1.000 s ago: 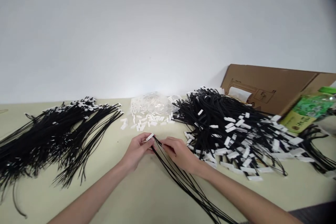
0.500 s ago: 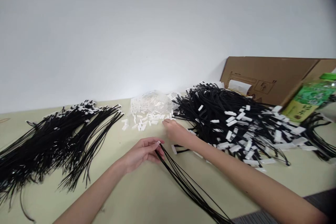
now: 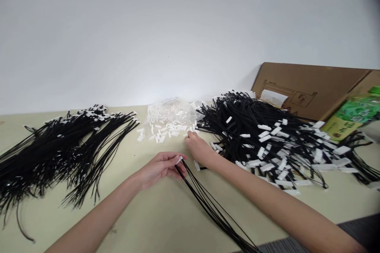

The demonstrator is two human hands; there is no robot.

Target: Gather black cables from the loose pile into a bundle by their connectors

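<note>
My left hand (image 3: 158, 169) pinches the top end of a bunch of black cords (image 3: 212, 205) that carries a small white clip; the cords trail down toward the lower right. Beyond it, my right hand (image 3: 198, 147) reaches over the table, its fingertips at the near edge of a scatter of small white clips (image 3: 166, 130). Whether those fingers hold a clip is hidden. A clear bag of more white clips (image 3: 170, 112) lies just behind the scatter.
A spread of black cords (image 3: 56, 154) covers the left of the pale green table (image 3: 142, 221). A bigger heap of black cords with white tags (image 3: 267, 142) fills the right. Behind it lean a cardboard box (image 3: 308, 91) and a green-labelled bottle (image 3: 353, 116).
My right hand left the cord bunch and moved up to the loose white clips. My left hand keeps its hold on the bunch's end.
</note>
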